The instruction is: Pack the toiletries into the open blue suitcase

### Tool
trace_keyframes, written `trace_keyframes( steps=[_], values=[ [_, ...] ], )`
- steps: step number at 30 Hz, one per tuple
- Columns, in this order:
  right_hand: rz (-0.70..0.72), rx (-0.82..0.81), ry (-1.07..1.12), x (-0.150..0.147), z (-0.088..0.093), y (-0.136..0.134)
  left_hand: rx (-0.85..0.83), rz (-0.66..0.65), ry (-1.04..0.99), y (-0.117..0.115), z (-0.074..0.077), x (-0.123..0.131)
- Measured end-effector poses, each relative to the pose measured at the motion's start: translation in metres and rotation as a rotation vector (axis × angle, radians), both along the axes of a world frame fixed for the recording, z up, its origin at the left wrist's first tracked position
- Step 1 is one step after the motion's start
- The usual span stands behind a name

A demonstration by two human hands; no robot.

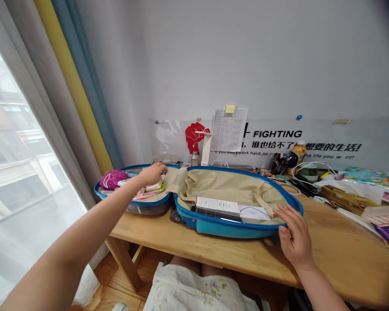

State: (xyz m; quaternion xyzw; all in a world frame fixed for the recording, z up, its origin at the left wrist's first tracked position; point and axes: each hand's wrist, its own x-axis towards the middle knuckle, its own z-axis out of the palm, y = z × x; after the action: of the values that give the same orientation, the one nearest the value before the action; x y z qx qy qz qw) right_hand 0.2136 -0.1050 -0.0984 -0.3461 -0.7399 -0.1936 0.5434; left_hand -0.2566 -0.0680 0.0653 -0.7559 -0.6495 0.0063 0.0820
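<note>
Head view, looking forward and down over a wooden tabletop (194,255). Nearest, a floral cloth (194,293) lies across the person's lap, below the tabletop's front edge

Right hand (294,237): fingers spread, fingertips (280,210) resting on the blue rim of an open hard-shell suitcase (227,229). The suitcase lies flat on the tabletop with its beige lining (223,183) showing and a wheel (177,217) at the near side of the hinge

Left hand (152,175): curled downward over the left half of the suitcase, just beside the hinge; whether it pinches anything cannot be told

Right half: two white boxes (217,206) (254,213), side by side against the near wall. Left half: a magenta mesh bundle (112,179) and pink packets (147,192)

Farther right on the tabletop: a jumble of papers, a white cable (311,166) and a bottle (297,154). Beyond, a clear wall board (353,134) with black lettering carries a red fist cutout (196,136) and a printed sheet (228,128)
</note>
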Motion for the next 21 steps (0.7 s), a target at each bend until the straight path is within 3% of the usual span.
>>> trace_keyframes(
  steps=[3, 7, 13, 21],
  values=[
    [-0.01, -0.012, 0.004, -0.001, 0.0, 0.0, -0.031, 0.144, 0.081, -0.015, -0.009, -0.065],
    [0.003, -0.011, 0.015, -0.002, 0.001, -0.001, -0.095, 0.222, 0.165, -0.035, -0.028, -0.109],
    [-0.003, -0.034, 0.018, -0.001, 0.0, -0.002, -0.109, 0.207, 0.227, -0.037, -0.043, -0.121],
    [0.01, -0.032, 0.027, -0.002, 0.002, -0.004, -0.09, 0.131, 0.24, -0.042, -0.037, -0.121]
  ],
)
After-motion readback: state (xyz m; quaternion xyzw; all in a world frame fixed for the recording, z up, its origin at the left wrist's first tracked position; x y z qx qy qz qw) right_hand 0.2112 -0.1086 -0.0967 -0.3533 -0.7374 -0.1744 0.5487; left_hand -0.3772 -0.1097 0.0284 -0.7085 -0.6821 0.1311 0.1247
